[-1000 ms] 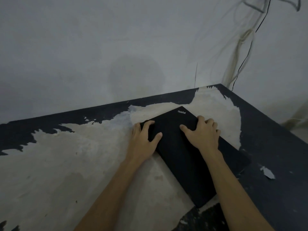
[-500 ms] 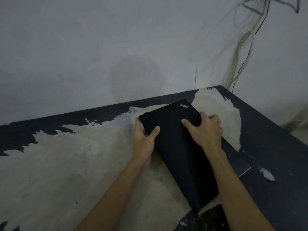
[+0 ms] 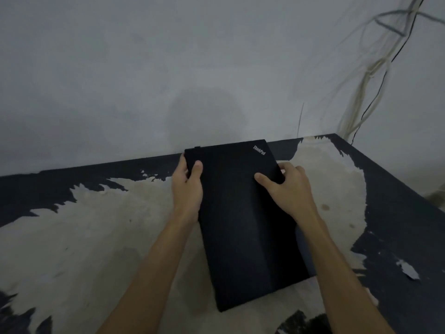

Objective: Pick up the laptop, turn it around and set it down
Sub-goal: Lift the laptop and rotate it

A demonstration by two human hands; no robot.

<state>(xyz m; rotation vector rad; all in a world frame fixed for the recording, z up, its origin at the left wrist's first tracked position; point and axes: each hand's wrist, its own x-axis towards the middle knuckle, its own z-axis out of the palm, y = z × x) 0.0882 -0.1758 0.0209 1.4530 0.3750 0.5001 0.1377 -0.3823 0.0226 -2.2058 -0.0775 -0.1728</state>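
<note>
The laptop (image 3: 243, 220), a closed black slab with its lid facing up, is held between both hands above the table (image 3: 96, 237), its long axis running away from the person toward the wall (image 3: 168, 68). The far end sits higher in view and overlaps the line where table meets wall; the near corner points down toward the person. Whether any part of it touches the table cannot be told. A small silver logo (image 3: 259, 149) sits at the far right corner of the lid.

The left hand (image 3: 186, 186) grips the far left edge, thumb pressed on the lid and fingers wrapped underneath out of sight. The right hand (image 3: 287, 189) clasps the right edge near the far end, thumb lying across the lid and fingers curled over the side. Both forearms reach in from below, one along each side of the laptop.

The table's dark coating is peeled away in a large pale patch beneath the laptop. Cables (image 3: 370, 78) hang down the wall at the far right corner.
</note>
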